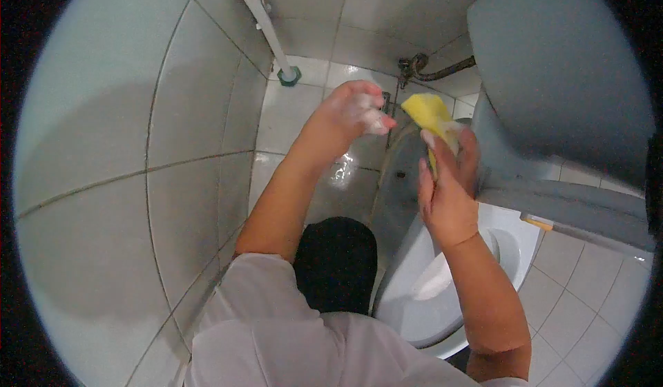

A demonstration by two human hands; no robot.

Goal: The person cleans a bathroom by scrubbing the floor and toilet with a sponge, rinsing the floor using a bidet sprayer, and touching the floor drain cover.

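Observation:
My right hand (450, 190) grips a yellow sponge (427, 111) between its thumb and fingers, and white foam clings to the fingers. The sponge is bent, its upper end sticking out past the fingertips. To the left, apart from the sponge, my left hand (349, 114) is raised above the tiled floor (290, 114). White foam covers its curled fingers, which stand apart from the thumb. Below my right forearm is a white toilet bowl (407, 304), partly hidden by that arm.
A large grey panel (552, 62) stands at the right, over the toilet. A metal valve (414, 66) with a hose is on the back wall. A white pipe (262, 21) meets the floor at a green collar (289, 76). Tiled wall (97, 131) rises close on the left.

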